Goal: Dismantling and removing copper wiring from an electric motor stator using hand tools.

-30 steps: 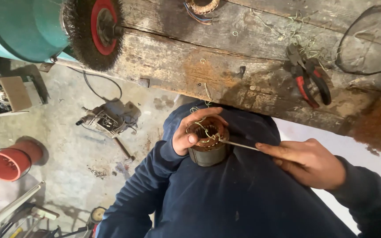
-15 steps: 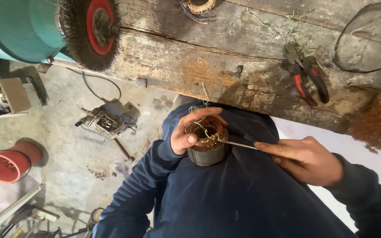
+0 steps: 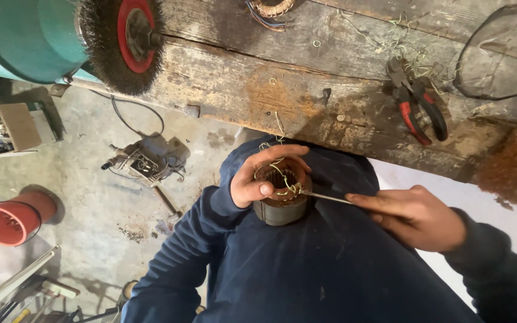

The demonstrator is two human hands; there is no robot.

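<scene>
Left hand [image 3: 258, 179] grips the motor stator [image 3: 282, 200] — right hand [image 3: 417, 215] pokes a thin rod [image 3: 324, 196] in.

1 brown cardboard box [image 3: 18, 125] sits at the left edge, on the floor.

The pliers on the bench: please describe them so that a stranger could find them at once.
Look at the worn wooden workbench across the top. Toward its right end, beside a dark wire loop, lie the pliers among wire scraps. Their red-and-black handles set them apart.
</scene>
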